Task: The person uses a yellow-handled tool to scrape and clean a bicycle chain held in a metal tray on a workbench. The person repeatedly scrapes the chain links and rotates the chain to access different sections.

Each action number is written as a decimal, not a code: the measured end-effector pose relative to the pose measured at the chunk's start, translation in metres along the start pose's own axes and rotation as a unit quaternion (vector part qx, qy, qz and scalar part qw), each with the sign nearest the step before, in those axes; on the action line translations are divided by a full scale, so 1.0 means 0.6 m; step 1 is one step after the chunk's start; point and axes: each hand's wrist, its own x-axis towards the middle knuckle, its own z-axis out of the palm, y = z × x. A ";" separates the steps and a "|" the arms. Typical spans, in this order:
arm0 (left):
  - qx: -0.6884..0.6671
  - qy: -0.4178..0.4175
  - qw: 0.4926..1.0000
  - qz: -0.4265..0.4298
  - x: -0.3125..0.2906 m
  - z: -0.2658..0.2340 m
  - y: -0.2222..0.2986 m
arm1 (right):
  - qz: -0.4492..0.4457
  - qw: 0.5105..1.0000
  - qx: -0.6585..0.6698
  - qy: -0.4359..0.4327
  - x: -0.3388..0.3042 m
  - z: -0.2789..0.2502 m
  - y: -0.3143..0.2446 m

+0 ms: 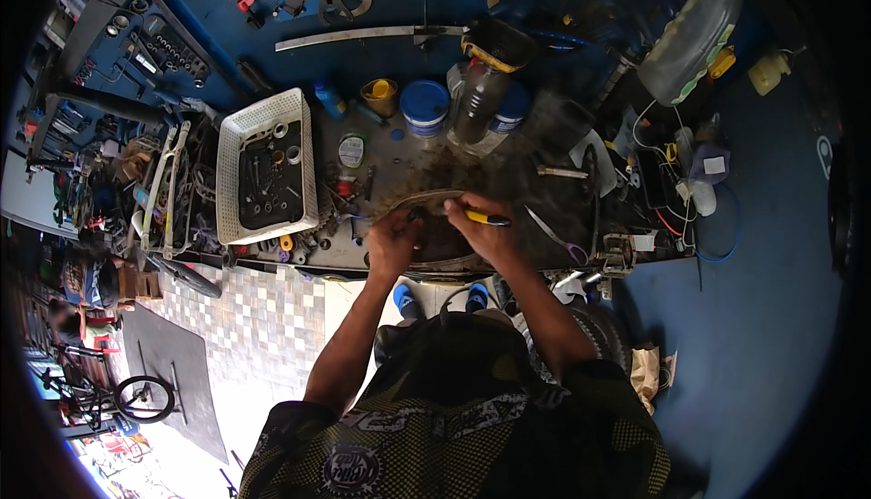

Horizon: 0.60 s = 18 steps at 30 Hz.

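My left hand [393, 242] is closed at the left end of a dark curved band [424, 197], which looks like rubber and arches over the worktop between my hands. In my right hand [478, 229] lies a yellow-and-black handled tool [490, 218], possibly a utility knife; its working end is hidden by my fingers. The right fingertips also meet the band's upper edge. To the right of that hand rests a pair of scissors [573, 250] with purple handles.
A white plastic basket [304, 150] of small metal parts stands at the left. Behind my hands are a blue-lidded tub [424, 100], a dark bottle [478, 104] and a yellow cup [379, 95]. A clear bottle [694, 45] hangs upper right. Cables and small items crowd the right side.
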 end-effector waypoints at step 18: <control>-0.133 0.010 0.991 -0.023 -0.002 0.005 0.003 | 0.086 0.993 -0.029 -0.073 0.010 -0.013 0.100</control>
